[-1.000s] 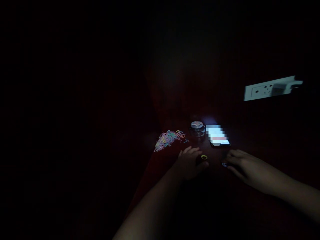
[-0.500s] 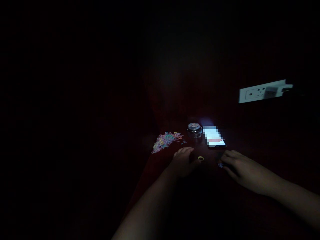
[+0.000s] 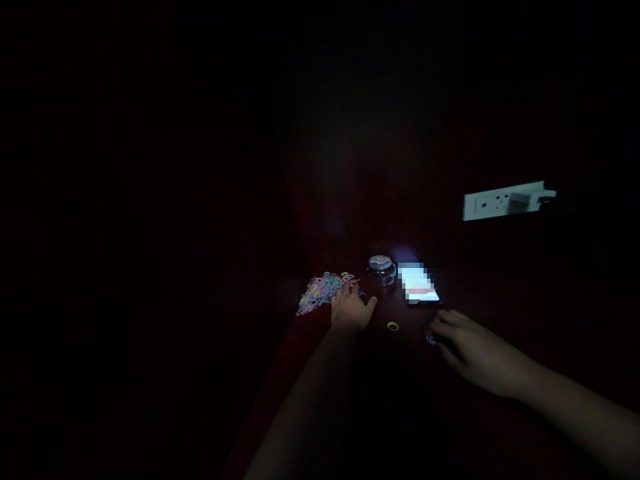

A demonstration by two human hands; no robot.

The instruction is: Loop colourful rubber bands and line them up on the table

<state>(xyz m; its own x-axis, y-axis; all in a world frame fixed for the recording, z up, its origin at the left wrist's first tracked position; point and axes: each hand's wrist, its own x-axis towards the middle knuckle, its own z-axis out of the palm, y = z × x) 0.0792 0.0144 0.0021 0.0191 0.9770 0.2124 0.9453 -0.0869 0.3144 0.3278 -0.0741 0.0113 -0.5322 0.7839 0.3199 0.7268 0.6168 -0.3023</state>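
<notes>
R hand point(image 3: 473, 350), on my remote feed, curls over a pale band point(image 3: 431, 340) on the dark table point(image 3: 295, 357); can't tell if it's pinched. A yellow band point(image 3: 390, 325) lies btwn the hands, apart from both. L hand point(image 3: 352, 311), fingers spread wide, is at the nr. edge of the multicolored pile point(image 3: 319, 292). Beyond, I see a lit phone point(image 3: 419, 283) beside a lidded jar point(image 3: 381, 272); farthest, a wall socket point(image 3: 490, 205) w/ plug point(image 3: 520, 202).

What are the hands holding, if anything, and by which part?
Right hand: at a small pale item, but any grip is indistinct. Left hand: spread at the colorful bands, no visible hold.
</notes>
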